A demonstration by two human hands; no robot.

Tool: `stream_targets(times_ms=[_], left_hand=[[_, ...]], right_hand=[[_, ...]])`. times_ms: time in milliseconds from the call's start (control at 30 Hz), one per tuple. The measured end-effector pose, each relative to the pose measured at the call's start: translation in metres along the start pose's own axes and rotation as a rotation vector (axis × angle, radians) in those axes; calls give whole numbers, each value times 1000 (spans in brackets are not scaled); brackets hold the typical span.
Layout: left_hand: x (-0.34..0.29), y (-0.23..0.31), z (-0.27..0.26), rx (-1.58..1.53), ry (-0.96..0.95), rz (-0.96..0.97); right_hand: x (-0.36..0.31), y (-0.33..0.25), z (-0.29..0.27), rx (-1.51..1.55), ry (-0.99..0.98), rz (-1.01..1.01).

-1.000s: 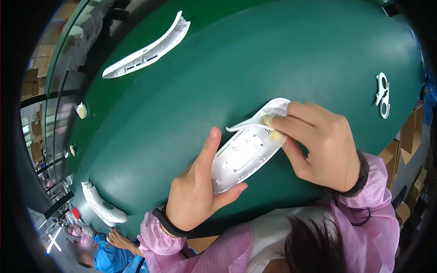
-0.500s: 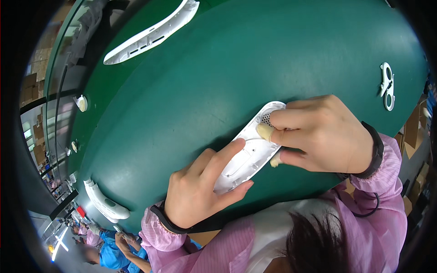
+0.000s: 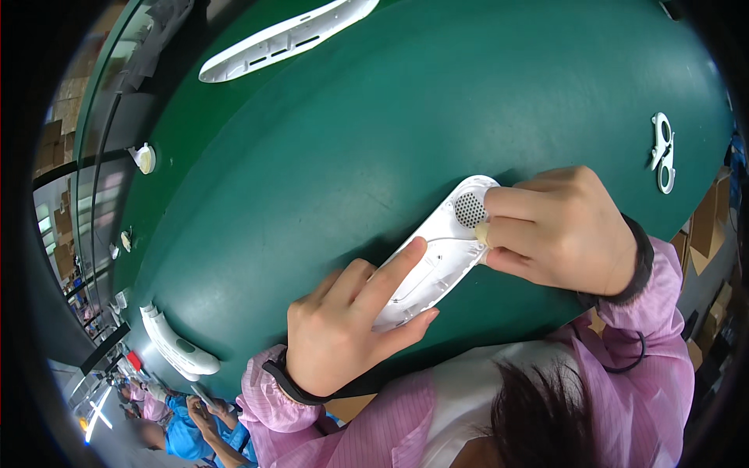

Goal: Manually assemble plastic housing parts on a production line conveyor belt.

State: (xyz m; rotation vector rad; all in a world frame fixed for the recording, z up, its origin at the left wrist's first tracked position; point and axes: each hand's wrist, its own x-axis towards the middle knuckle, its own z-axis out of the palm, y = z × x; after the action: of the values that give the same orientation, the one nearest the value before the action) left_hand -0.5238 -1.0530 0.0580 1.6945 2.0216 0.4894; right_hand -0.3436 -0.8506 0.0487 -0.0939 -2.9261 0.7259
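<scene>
A white oblong plastic housing shell (image 3: 443,269) lies tilted between my hands, hollow side up, with a round patch of small holes near its upper end. My left hand (image 3: 335,327) is closed around its lower end, the index finger lying along the inside and the thumb at the near edge. At the near right rim, my right hand (image 3: 566,230) pinches with bent fingers. Pale yellow finger covers sit on its fingertips. Those fingers partly hide the rim, and whether any small part is between them does not show.
A long white shell (image 3: 289,43) lies on a green strip (image 3: 175,148) beyond the green table, with a small round part (image 3: 145,158) farther left. A white curved handle-like piece (image 3: 179,343) is at left, a white two-ring part (image 3: 663,152) at right. A person in blue (image 3: 191,429) works at lower left.
My right fingertips have drawn back from inside the shell to its near rim, uncovering more of the holes. The long shell and small parts on the green strip have slid farther away.
</scene>
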Motion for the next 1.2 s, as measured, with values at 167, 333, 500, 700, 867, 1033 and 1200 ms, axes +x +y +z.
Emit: stream_targets(times_ms=[167, 333, 500, 700, 867, 1033, 1200], left_hand=[[0, -2, 1, 15, -1, 9], [1, -4, -12, 4, 5, 28], [-8, -59, -65, 37, 315, -28], [54, -164, -145, -199, 685, -236], [44, -236, -134, 298, 594, -253], [69, -209, -138, 197, 453, -13], [120, -194, -125, 16, 290, 191]], right_hand=[[7, 15, 1, 90, 3, -143], [15, 15, -19, 77, -7, -124], [51, 50, -67, -326, 516, 68], [43, 208, -117, -536, 409, 460], [44, 226, -124, -196, 540, 485], [36, 199, -146, 456, 824, 497], [39, 195, -135, 733, 806, 544]])
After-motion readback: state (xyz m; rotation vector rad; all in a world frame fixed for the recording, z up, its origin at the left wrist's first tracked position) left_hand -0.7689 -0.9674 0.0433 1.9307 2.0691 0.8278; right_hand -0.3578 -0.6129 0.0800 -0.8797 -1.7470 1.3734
